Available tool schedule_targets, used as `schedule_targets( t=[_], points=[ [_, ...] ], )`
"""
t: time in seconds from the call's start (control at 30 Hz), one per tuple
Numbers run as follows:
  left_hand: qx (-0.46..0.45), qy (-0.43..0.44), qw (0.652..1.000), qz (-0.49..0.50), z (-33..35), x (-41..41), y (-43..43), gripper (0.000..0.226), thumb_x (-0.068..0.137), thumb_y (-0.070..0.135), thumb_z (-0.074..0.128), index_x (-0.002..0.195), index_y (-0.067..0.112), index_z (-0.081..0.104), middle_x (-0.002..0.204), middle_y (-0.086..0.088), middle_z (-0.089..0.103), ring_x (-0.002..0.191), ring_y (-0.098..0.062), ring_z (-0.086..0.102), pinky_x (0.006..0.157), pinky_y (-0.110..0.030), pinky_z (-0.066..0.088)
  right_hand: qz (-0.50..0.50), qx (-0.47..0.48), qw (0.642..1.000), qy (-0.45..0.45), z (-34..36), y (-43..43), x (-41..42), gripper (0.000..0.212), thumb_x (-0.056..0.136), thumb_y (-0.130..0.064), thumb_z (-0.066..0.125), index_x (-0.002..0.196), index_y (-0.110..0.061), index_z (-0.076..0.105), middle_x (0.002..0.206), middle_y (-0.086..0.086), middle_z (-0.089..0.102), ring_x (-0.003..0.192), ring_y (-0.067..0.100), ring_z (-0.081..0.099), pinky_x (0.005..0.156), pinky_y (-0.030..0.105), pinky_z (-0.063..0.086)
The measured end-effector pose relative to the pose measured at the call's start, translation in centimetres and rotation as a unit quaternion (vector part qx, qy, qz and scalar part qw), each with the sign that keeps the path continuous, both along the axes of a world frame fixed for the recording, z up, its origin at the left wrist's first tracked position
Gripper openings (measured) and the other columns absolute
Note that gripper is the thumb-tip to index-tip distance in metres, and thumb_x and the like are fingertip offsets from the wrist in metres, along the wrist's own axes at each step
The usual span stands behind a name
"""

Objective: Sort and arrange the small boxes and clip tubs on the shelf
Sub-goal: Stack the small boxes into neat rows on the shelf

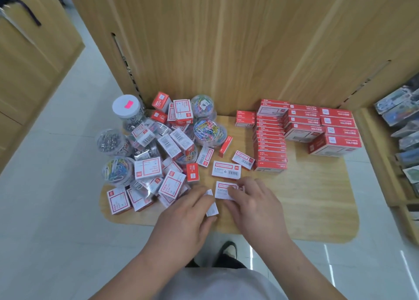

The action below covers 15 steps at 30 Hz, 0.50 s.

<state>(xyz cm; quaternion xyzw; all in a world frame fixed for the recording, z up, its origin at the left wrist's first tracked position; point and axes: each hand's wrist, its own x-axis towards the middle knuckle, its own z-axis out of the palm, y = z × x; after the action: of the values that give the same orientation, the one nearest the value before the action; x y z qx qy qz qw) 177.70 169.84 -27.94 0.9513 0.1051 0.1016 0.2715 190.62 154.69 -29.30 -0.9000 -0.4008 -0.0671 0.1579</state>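
On a wooden shelf, a jumbled heap of small red-and-white boxes and clear clip tubs fills the left half. Neat stacks of red boxes stand at the back right. My left hand grips a small white box near the front edge. My right hand rests its fingers on another small white box lying flat beside it. A further flat box lies just behind them.
A tall tub with a white lid and pink sticker stands at the back left. The wooden back panel rises behind the shelf. Packaged goods fill a rack at the right. Tiled floor lies left.
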Motion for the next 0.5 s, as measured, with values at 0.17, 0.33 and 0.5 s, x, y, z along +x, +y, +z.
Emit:
schedule_targets(
  t=[0.17,0.33,0.5],
  points=[
    [0.008,-0.004,1.0,-0.004,-0.1,1.3,0.2,0.041,0.078,0.023,0.086,0.11,0.028,0.061,0.13,0.012,0.056,0.095,-0.016,0.066,0.061,-0.028,0.056,0.004,0.043,0.999,-0.003,0.4,-0.5,0.8,0.026,0.1,-0.039,0.06,0.082,-0.022,0.07,0.071,-0.005,0.061,0.069,0.023,0.057,0.06,0.036,0.049],
    [0.019,-0.005,1.0,0.002,-0.3,2.3,0.2,0.048,0.076,0.022,0.089,0.111,0.029,0.058,0.132,0.007,0.058,0.09,-0.026,0.071,0.057,-0.038,0.059,-0.104,0.173,0.936,0.29,3.8,-1.1,1.5,0.026,0.103,-0.031,0.056,0.086,-0.02,0.072,0.063,-0.006,0.061,0.056,0.009,0.052,0.053,0.031,0.044],
    [0.015,-0.026,1.0,0.002,0.2,2.8,0.0,0.042,0.074,0.018,0.09,0.106,0.022,0.063,0.13,0.005,0.057,0.089,-0.028,0.072,0.06,-0.036,0.059,-0.172,0.34,0.753,0.536,7.6,-2.2,1.8,0.024,0.102,-0.023,0.059,0.094,-0.008,0.076,0.063,0.018,0.068,0.047,0.022,0.056,0.046,0.027,0.046]
  ],
)
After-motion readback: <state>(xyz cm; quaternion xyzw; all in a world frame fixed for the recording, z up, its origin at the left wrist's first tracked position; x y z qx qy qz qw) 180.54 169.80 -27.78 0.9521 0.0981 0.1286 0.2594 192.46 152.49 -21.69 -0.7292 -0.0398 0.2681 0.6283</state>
